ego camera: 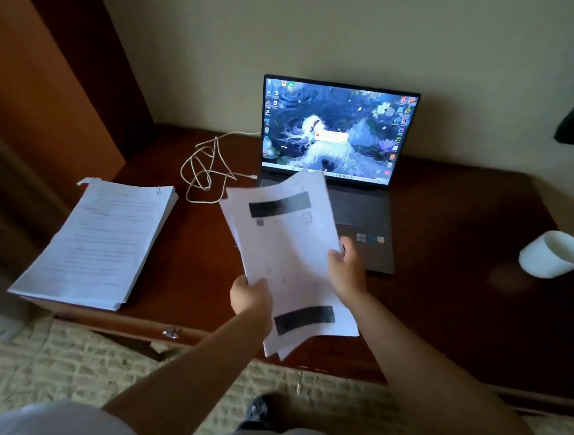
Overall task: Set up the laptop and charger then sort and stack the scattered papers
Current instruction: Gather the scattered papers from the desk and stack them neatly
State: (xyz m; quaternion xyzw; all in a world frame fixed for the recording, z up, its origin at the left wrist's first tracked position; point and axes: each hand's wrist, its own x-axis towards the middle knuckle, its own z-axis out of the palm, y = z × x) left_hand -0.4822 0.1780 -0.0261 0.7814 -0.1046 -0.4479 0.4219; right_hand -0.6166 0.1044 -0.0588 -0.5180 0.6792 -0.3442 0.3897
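The loose sheaf of papers (288,251) is held in the air above the front of the dark wooden table (444,298), between the person and the open laptop (335,159). Its sheets are fanned and misaligned, corners sticking out at the near end, which suggests the bundle has been gathered but not yet squared. The left hand (250,300) pinches the sheaf at its left edge, thumb on top and fingers curled under. The right hand (346,271) grips the right edge, fingers wrapped behind the paper. Holding both long edges likely lets the person jog the sheets level before setting them down.

The long axis of the sheaf runs from the near edge of the table up toward the laptop screen, tilted a little leftward at the far end, and the printed face is turned up toward the camera. The far end overlaps the view of the laptop keyboard.

To the left, a thick stack of printed pages (98,240) lies flat on the table corner, its long axis roughly parallel to the held sheaf and its near end overhanging the edge slightly; this looks like the destination pile. Between the stack and the laptop lies a tangled white charger cable (207,170), 1 end running to the laptop's left side. The screen is lit, so the laptop setup appears done. A white mug (554,253) lies tipped on its side at the right.
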